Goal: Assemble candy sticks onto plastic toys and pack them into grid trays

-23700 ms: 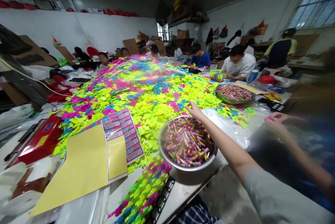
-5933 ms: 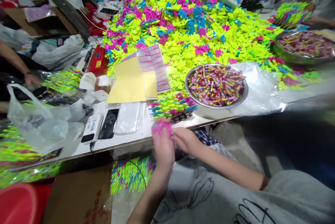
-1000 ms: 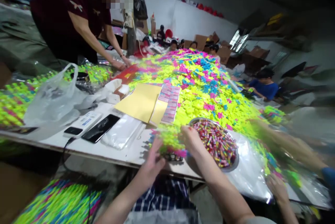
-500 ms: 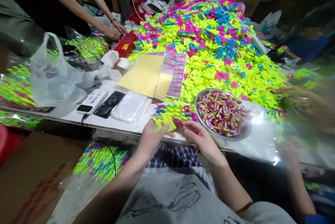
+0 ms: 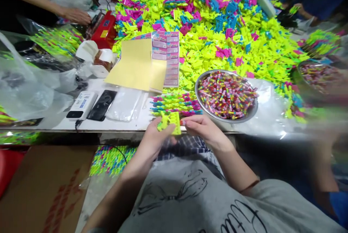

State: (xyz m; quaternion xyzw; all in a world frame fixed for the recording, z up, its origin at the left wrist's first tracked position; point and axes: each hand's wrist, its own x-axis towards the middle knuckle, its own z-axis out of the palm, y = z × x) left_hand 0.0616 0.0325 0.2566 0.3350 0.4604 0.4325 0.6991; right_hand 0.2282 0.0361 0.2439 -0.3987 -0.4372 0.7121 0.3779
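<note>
Near the table edge my left hand (image 5: 154,137) grips a yellow-green plastic toy piece (image 5: 175,121) with a comb-like ridged side. The fingertips of my right hand (image 5: 202,129) pinch a small wrapped candy (image 5: 183,123), red at its end, against or very close to the piece's right side. Just beyond both hands lie rows of assembled pink, blue and green toys (image 5: 176,104). Right of them stands a metal bowl (image 5: 197,97) full of small wrapped candies (image 5: 227,93).
A large heap of plastic pieces (image 5: 206,44) covers the table's back. Yellow cards (image 5: 133,62), clear bags (image 5: 123,106), a black phone (image 5: 102,105) and a white power bank (image 5: 83,106) lie left. A co-worker's hand (image 5: 77,16) is by a red box (image 5: 104,31); a carton (image 5: 40,186) stands below.
My view has tilted downward and levelled. My right hand has brought the candy closer to the toy piece, which my left hand has turned more upright. The co-worker's hands have shifted at the red box.
</note>
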